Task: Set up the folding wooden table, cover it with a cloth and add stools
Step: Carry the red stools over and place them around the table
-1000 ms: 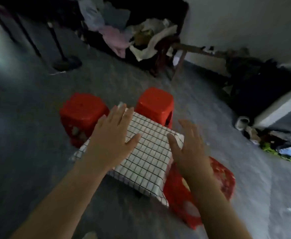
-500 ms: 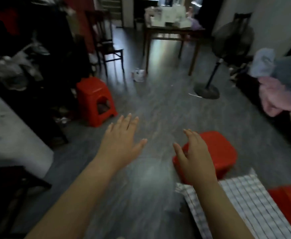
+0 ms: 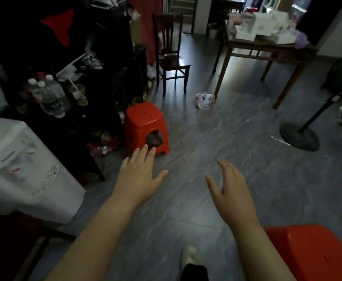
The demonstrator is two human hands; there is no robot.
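1. My left grip (image 3: pixel 139 175) hangs above the floor (image 3: pixel 237 138), fingers straight and spread, holding nothing.
2. My right grip (image 3: pixel 230 191) is loose, holding nothing either.
3. The far red stool (image 3: pixel 145 124) stands just beyond my left fingertips; the near red stool (image 3: pixel 316 252) sits by my right forearm.

No legible text anywhere. The white water dispenser (image 3: pixel 24 169) at left has a short dark line of print on its front — too small and blurred to read. The clear bottles (image 3: pixel 51 96) beside it have dark label bands, nothing readable. A white plastic bag (image 3: pixel 204 100) on the floor, by a leg of the far wooden surface (image 3: pixel 267 50), carries red and pink print — no letters can be made out. White boxes (image 3: pixel 264 27) on that surface show faint grey marks, illegible.
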